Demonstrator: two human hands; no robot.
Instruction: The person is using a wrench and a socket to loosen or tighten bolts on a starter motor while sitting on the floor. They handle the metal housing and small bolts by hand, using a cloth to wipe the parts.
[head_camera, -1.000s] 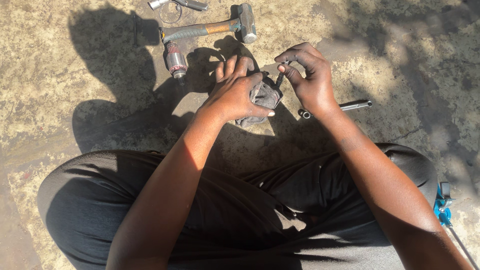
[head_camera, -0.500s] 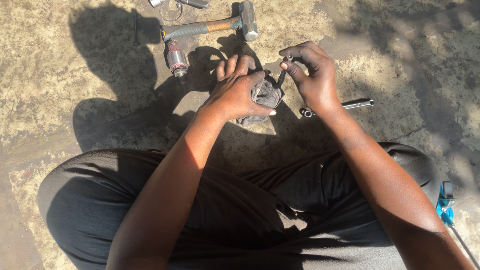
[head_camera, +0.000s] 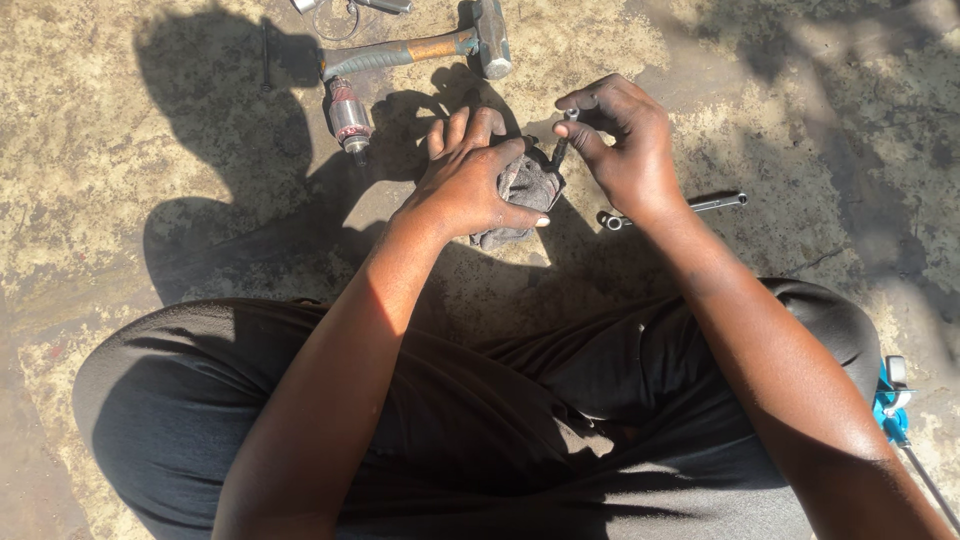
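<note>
I sit cross-legged on a concrete floor. My left hand (head_camera: 470, 175) grips a dark grey rag (head_camera: 520, 195) bunched around something I cannot make out. My right hand (head_camera: 625, 140) pinches a thin dark metal rod or bolt (head_camera: 562, 140) between thumb and fingers, its lower end touching the rag. Both hands are held just above the floor in front of my knees.
A hammer (head_camera: 440, 45) with a wooden handle lies at the top. A small motor armature with copper windings (head_camera: 348, 115) lies below it. A socket extension bar (head_camera: 675, 208) rests right of my wrist. A blue tool (head_camera: 888, 405) sits by my right knee.
My right hand has shifted a little up and right, drawing the thin metal piece out along the rag. My left hand keeps its hold on the rag.
</note>
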